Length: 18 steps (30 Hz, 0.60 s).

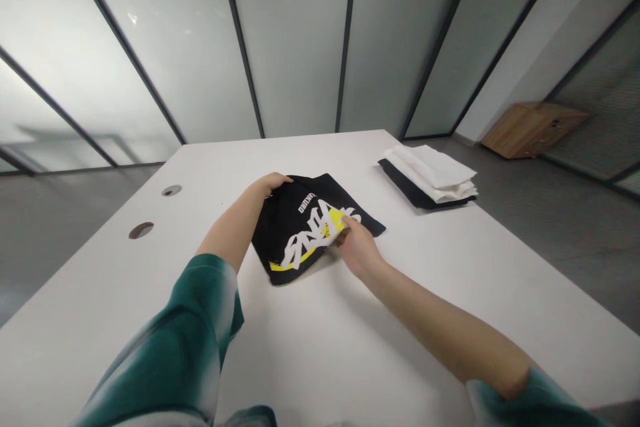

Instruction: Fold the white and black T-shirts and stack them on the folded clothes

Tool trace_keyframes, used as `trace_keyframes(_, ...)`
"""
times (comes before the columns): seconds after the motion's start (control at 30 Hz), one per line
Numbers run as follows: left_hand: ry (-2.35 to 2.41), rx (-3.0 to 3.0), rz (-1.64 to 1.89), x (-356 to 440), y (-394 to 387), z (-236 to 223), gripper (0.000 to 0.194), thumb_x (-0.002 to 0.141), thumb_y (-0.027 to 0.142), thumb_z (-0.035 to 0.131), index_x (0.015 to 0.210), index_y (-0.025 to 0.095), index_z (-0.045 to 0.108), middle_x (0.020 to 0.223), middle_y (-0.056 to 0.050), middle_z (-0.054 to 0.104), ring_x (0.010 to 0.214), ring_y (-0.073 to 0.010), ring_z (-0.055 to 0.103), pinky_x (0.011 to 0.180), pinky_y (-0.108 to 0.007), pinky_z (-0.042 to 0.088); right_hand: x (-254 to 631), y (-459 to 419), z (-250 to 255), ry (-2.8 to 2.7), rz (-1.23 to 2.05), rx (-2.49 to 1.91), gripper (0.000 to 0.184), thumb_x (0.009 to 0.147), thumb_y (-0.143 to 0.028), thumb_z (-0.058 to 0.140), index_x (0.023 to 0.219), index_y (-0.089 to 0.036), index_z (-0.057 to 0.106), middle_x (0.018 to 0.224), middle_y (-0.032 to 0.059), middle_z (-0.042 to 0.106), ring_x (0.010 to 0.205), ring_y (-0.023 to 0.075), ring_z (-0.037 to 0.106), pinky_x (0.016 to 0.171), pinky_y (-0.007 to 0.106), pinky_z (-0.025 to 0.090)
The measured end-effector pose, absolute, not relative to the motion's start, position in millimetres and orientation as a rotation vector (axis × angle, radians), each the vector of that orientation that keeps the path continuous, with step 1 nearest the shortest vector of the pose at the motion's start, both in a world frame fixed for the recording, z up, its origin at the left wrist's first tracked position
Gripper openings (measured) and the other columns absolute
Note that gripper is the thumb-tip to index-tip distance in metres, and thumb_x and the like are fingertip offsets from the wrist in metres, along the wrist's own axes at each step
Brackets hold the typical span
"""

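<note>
A folded black garment [315, 217] with white and yellow lettering lies on the white table [320, 333], slightly left of centre. My left hand [271, 184] grips its far left corner, fingers curled over the edge. My right hand [356, 245] pinches the near right edge of the fabric beside the yellow print. Both forearms are bare, with green and white sleeves pushed up.
A stack of folded white and dark cloths [430, 180] sits at the table's far right. Two round cable holes [141, 229] are in the tabletop at left. Frosted glass panels stand behind, and a wooden box [533, 127] rests on the floor at right.
</note>
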<state>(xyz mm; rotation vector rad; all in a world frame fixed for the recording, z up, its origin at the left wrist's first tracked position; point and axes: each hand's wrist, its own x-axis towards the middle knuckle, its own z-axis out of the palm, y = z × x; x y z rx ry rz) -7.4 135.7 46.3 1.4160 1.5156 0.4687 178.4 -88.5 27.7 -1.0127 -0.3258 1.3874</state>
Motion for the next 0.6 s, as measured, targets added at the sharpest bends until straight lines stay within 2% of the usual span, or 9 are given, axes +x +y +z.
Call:
trace_keyframes(0.13,1.320,1.152,0.631,-18,131,73,0.010,0.069,0.026,0.071,0.074,0.019,0.069,0.080,-0.009,0.076,0.082,-0.0274,0.073,0.075,-0.036,0.061,214,-67,52,-0.521,1.340,-0.969,0.014,0.076,-0.019,0.056,0.090,-0.021,0.060,0.080,0.0023,0.071,0.073,0.0209,0.067,0.065,0.035,0.057)
trace_keyframes(0.23,1.244,1.053,0.782,-18,133,96,0.011,0.067,0.023,0.071,0.075,0.017,0.068,0.072,-0.009,0.073,0.077,-0.0274,0.073,0.073,-0.037,0.062,238,-30,73,-0.609,1.275,-0.955,0.017,0.070,-0.013,0.057,0.086,-0.020,0.059,0.076,0.0024,0.069,0.072,0.0204,0.067,0.065,0.034,0.057)
trace_keyframes(0.33,1.181,0.992,0.934,-10,144,119,0.008,0.071,0.020,0.068,0.077,0.017,0.068,0.070,-0.007,0.072,0.075,-0.0237,0.072,0.073,-0.033,0.062,259,20,97,-0.630,1.197,-1.054,0.015,0.067,-0.010,0.057,0.078,-0.019,0.056,0.068,0.0014,0.065,0.067,0.0187,0.064,0.061,0.030,0.056)
trace_keyframes(0.47,1.087,1.063,1.230,2,167,150,0.012,0.074,0.022,0.067,0.084,0.017,0.067,0.082,-0.005,0.074,0.086,-0.0207,0.072,0.079,-0.028,0.059,279,78,136,-0.690,1.062,-1.178,0.010,0.071,-0.012,0.058,0.077,-0.019,0.056,0.069,0.0007,0.065,0.067,0.0160,0.063,0.058,0.025,0.053)
trace_keyframes(0.6,1.004,1.264,1.379,-1,170,159,0.026,0.077,0.033,0.067,0.094,0.014,0.067,0.096,-0.008,0.074,0.099,-0.0235,0.070,0.087,-0.030,0.056,290,96,155,-0.862,0.895,-1.161,0.009,0.077,-0.011,0.055,0.081,-0.018,0.059,0.078,0.0008,0.068,0.078,0.0149,0.065,0.067,0.026,0.053)
